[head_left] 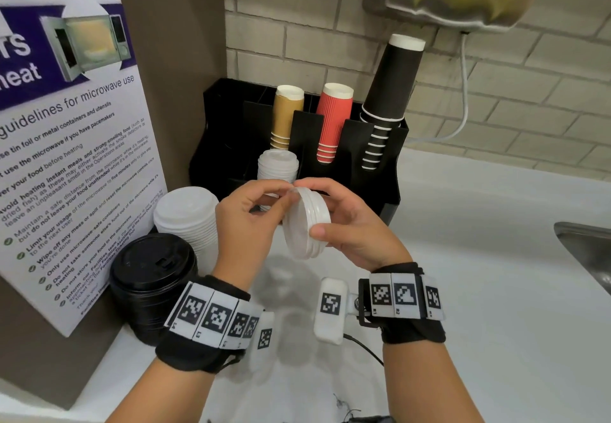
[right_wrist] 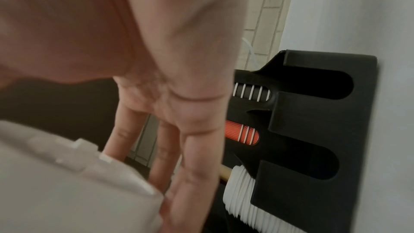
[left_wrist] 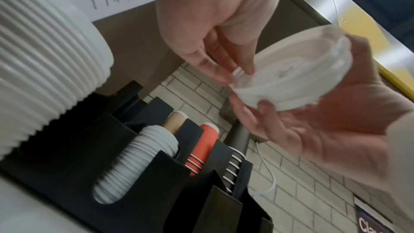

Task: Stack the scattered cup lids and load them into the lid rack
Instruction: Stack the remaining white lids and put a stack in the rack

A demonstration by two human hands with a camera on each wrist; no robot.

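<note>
A small stack of white cup lids (head_left: 305,222) is held on edge above the counter, between both hands. My left hand (head_left: 287,194) pinches its upper rim with thumb and fingertips. My right hand (head_left: 316,208) grips the stack from the right, thumb on the near rim and fingers over the top. In the left wrist view the lids (left_wrist: 291,81) sit in the right palm while the left fingers (left_wrist: 224,63) nip the edge. The black lid rack (head_left: 380,171) stands just behind, with a row of white lids (head_left: 277,166) in one slot.
A tall stack of white lids (head_left: 188,217) and a stack of black lids (head_left: 152,277) stand at the left by a microwave poster (head_left: 66,158). Brown (head_left: 287,115), red (head_left: 332,118) and black cups (head_left: 390,92) fill the rack's rear slots. A sink (head_left: 585,247) lies at the right.
</note>
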